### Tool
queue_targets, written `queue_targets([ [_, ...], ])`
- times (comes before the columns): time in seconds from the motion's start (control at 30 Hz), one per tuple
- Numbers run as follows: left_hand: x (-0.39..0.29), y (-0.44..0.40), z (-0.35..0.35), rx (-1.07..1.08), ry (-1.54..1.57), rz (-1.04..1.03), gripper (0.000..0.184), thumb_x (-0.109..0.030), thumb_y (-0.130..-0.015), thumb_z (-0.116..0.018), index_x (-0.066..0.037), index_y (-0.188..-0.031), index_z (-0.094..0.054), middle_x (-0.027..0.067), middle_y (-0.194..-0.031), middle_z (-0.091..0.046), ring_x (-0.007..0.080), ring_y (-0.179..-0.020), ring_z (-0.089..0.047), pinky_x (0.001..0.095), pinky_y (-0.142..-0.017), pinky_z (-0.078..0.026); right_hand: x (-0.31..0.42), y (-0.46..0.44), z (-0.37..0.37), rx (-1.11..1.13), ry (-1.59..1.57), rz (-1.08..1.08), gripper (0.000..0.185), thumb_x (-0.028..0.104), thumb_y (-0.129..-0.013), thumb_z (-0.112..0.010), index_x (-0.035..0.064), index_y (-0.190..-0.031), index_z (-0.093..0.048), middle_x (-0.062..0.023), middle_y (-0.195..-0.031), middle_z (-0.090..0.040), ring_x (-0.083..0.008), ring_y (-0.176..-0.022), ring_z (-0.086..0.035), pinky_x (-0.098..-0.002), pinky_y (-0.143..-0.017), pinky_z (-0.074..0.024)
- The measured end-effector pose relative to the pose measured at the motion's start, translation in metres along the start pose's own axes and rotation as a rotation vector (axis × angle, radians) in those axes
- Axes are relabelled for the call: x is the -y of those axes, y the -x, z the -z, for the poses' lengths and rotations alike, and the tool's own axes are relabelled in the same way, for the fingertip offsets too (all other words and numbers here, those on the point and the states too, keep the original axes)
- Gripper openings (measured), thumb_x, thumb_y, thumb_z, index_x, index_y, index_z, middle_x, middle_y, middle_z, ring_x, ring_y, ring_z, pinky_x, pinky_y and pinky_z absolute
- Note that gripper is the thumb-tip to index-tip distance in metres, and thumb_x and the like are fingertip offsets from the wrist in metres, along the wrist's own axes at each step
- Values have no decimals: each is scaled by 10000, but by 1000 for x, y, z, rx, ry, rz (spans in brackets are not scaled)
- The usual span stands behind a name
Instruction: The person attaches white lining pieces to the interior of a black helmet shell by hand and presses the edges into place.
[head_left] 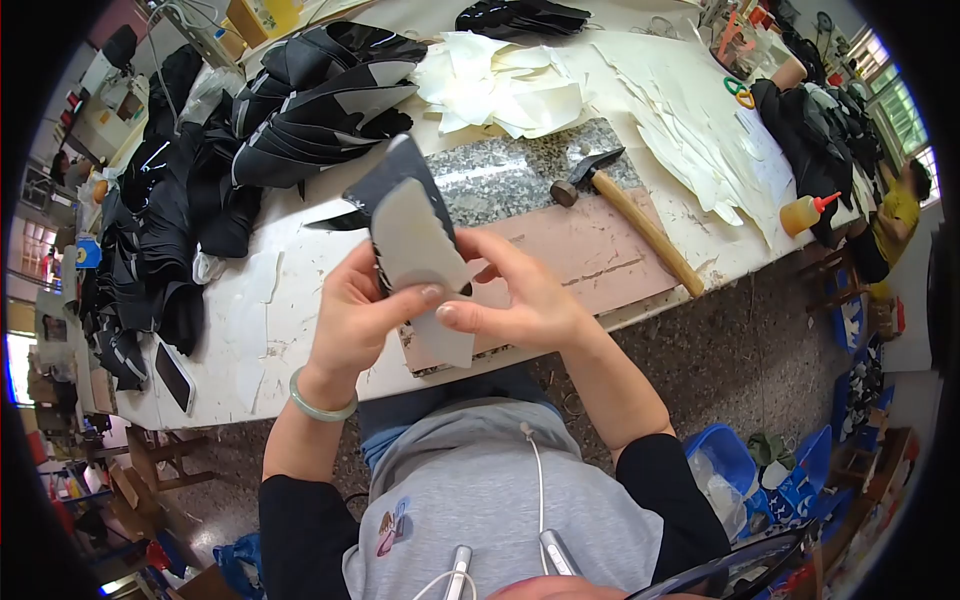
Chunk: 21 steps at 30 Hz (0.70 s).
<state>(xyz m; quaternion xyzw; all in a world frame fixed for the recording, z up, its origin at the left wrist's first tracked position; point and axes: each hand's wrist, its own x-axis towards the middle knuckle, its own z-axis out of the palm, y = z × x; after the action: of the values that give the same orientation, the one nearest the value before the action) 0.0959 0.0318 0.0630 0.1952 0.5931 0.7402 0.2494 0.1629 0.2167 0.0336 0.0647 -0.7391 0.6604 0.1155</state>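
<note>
A black piece with a light grey patch (415, 235) is held upright above the table's front edge. My left hand (365, 310) pinches its lower left side, the thumb lying across the grey patch. At its lower right edge is my right hand (515, 295), with thumb and forefinger curved towards the piece; whether the fingertips grip it is hard to tell. A pale strip (445, 340) hangs below the held piece. Behind my hands lie a speckled stone slab (490, 180) and a pinkish board (600, 250), with a wooden-handled hammer (645, 230) resting across them.
Black pieces are stacked (320, 100) at the back left, beside white sheets (505, 85). More pale sheets (690, 130) spread rightward. A phone (175, 378) lies at the left edge. A yellow glue bottle (800, 215) and green-orange scissors (739, 92) are at right. Another person (895, 225) is far right.
</note>
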Motion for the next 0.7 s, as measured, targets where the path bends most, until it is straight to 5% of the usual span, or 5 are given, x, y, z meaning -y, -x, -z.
queue_targets([
  [0.17,8,6,-8,113,-225,61,294,15,-855,-656,42,-1128,-552,81,-1015,-658,114,-935,-629,249,-786,-531,11,1,6,-229,245,172,475,279,-747,-815,39,-1092,-594,-53,-984,-602,-152,-872,-547,-299,-759,-459],
  [0.2,14,6,-6,135,-231,80,277,-20,-871,-659,30,-1123,-553,69,-1005,-653,106,-917,-627,245,-771,-526,10,3,0,-260,202,172,344,209,-751,-818,39,-965,-610,-21,-834,-614,-98,-718,-535,-260,-625,-454],
  [0.5,27,8,-6,94,-145,198,365,-26,-880,-652,43,-1215,-522,80,-1063,-642,111,-974,-607,264,-827,-513,-2,-3,-9,-310,83,-58,246,119,-787,-789,44,-813,-556,29,-726,-580,-15,-588,-511,-168,-509,-415],
  [0.63,20,7,-5,36,8,151,386,-35,-863,-670,42,-1213,-527,88,-1088,-646,120,-959,-621,274,-850,-505,-18,-9,-8,-317,-317,-100,361,233,-831,-747,-19,-1035,-588,-54,-880,-625,-125,-816,-595,-262,-724,-498],
  [0.7,14,5,-3,27,100,144,399,-51,-852,-686,42,-1209,-532,91,-1093,-648,125,-939,-631,280,-855,-503,-11,-3,3,-71,-531,-280,457,220,-837,-737,-36,-1165,-549,-70,-1001,-623,-150,-931,-601,-276,-819,-496],
])
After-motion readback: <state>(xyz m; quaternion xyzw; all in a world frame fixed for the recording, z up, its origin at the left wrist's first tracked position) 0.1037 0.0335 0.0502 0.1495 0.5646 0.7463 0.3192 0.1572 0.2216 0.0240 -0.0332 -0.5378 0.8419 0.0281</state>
